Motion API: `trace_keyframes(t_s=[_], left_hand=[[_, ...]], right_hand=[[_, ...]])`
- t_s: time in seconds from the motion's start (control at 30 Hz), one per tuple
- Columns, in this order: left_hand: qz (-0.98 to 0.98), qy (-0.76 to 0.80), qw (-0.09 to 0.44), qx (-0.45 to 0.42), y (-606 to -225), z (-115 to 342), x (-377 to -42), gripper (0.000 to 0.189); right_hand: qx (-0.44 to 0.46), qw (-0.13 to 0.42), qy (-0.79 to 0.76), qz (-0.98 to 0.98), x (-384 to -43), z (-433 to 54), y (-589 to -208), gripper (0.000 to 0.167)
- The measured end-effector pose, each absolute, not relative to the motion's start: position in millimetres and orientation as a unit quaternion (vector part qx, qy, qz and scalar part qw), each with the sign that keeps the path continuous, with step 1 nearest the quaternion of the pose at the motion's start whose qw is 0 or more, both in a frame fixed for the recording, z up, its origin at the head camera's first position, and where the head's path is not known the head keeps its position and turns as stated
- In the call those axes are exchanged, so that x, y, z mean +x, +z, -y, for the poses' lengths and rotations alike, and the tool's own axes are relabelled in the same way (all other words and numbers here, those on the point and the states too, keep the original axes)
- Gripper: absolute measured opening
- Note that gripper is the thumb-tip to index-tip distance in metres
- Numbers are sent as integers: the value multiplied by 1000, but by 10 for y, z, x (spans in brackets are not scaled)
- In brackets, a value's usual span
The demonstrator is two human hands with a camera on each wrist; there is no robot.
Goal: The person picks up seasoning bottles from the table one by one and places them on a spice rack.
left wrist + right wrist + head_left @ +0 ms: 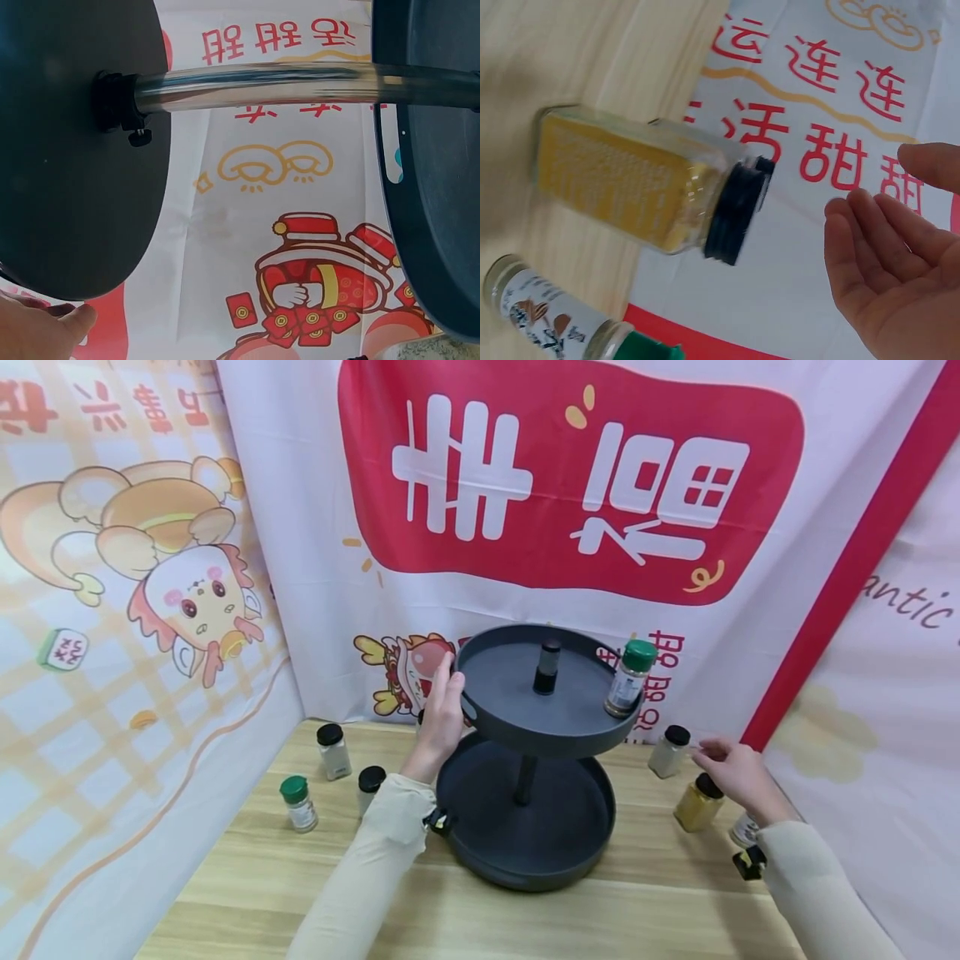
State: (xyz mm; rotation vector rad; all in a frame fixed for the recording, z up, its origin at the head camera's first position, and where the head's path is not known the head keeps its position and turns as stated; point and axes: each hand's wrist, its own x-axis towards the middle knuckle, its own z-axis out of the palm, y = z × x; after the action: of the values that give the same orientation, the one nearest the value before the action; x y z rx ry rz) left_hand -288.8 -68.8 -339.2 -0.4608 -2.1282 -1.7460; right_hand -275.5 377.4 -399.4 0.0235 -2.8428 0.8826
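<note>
"At the centre of the head view, how many stands does one see?"

"One two-tier stand (527, 777), on the wooden table (600, 935). It has two round trays, the upper tray (517, 706) and the lower tray (487, 827)."

"And the jars, how many are they?"

"One green-capped jar (630, 681) is standing on the upper tray, near its right rim. At the left of the frame there are three jars: two black-capped jars (333, 753) and one small green-capped jar (302, 808). Beside the left wrist a dark piece shows, too hidden to tell. At the right of the frame are three more: one pale jar (667, 758), one yellow jar (697, 806) and one labelled jar (745, 829) partly under the right wrist."

"What does the left hand (438, 722) do?"

"It touches the left side of the upper tray, with the fingers rather straight; it is not clenched."

"And the right hand (738, 772), does it grasp something?"

"No, it is free. In the right wrist view, its fingers bend only softly, the thumb stands apart from them, and the yellow jar is near, separated by a gap."
</note>
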Motion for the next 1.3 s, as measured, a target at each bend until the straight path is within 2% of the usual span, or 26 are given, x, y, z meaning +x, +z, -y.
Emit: trace_keyframes(t_s=[0.13, 0.3, 0.67, 0.9, 1.1, 1.3], left_hand=[[756, -614, 162, -160, -3377, 698, -2878, 57], [755, -617, 146, -166, -3374, 705, -2854, 57], [761, -606, 157, -171, -3384, 684, -2829, 60], [757, -607, 163, -176, -3384, 666, -2780, 61], [752, -610, 164, -186, -3395, 667, -2749, 62], [746, -614, 168, -195, -3386, 648, -2745, 63]], right_hand=[[0, 96, 281, 955, -2741, -3813, -4060, 52], [-22, 101, 284, 953, -2709, -3849, -4137, 58], [-18, 182, 267, 946, -2650, -3915, -4353, 47], [-49, 169, 272, 946, -2609, -3904, -4499, 57], [-84, 132, 293, 943, -2604, -3910, -4620, 74], [-106, 119, 311, 937, -2601, -3919, -4697, 82]])
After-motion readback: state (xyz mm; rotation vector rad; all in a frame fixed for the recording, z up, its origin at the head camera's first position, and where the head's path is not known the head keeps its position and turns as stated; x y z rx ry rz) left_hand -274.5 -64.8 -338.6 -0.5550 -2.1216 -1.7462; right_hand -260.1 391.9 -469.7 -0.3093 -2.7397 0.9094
